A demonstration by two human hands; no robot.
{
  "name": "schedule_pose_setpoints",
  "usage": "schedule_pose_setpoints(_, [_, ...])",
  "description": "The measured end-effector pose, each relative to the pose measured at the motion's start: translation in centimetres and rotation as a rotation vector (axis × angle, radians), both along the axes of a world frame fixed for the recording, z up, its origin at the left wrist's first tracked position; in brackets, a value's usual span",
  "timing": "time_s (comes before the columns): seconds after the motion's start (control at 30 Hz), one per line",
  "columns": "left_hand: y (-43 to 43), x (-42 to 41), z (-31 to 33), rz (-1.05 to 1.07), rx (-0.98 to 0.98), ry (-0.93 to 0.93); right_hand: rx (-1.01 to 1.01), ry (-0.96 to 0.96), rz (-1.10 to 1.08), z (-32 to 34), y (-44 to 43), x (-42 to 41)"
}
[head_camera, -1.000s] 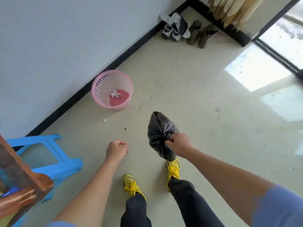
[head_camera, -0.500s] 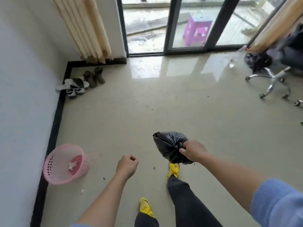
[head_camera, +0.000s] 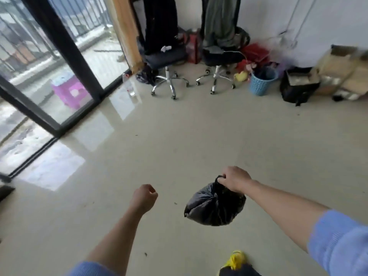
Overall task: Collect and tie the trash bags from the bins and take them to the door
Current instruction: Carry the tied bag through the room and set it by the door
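Observation:
A small black trash bag (head_camera: 214, 208) hangs above the floor, gathered at its neck. My right hand (head_camera: 235, 179) is shut on that neck from above. My left hand (head_camera: 145, 197) is a closed fist with nothing in it, left of the bag and apart from it. A blue bin (head_camera: 262, 81) with a dark liner inside stands by the far wall, right of the chairs.
Two black office chairs (head_camera: 166, 56) draped with clothes stand at the far wall. A black bag (head_camera: 298, 86) and cardboard boxes (head_camera: 342, 70) sit at the far right. Sliding glass doors (head_camera: 59, 62) run along the left. The tiled floor (head_camera: 179, 136) between me and the chairs is open.
My view has swung right, from the pink bin and the shoes by the wall to the chairs and the blue bin. The bag stays in my right hand; the left stays a fist.

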State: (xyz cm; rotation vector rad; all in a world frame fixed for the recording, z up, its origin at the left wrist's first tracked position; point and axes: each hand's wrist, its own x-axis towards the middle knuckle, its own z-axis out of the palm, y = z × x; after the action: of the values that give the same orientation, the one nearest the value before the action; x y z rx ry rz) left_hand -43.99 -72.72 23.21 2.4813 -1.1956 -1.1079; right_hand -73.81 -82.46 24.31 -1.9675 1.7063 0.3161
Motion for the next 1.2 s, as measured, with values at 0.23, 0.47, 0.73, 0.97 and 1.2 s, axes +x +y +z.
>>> schedule_pose_setpoints(0.23, [-17.3, -19.9, 2.6, -0.370, -0.068, 0.002, -0.018, -0.010, -0.278, 1.3, -7.5, -20.1])
schedule_pose_setpoints(0.47, [-32.5, -37.0, 3.1, -0.702, -0.102, 0.001, -0.142, -0.016, -0.517, 2.3, -15.6, -36.7])
schedule_pose_setpoints(0.73, [-52.8, -56.9, 2.3, -1.070, -0.136, -0.020, -0.153, -0.020, -0.930, 2.0, -25.1, -55.3])
schedule_pose_setpoints(0.97, [-64.0, -78.6, 5.6, -1.431, -0.179, -0.029, -0.238, -0.015, -1.272, 5.6, -27.4, -69.1])
schedule_pose_setpoints(1.2, [-65.6, -101.6, 5.2, -1.681, -0.202, 0.009, -0.224, -0.019, -1.503, 3.4, -27.0, -84.6])
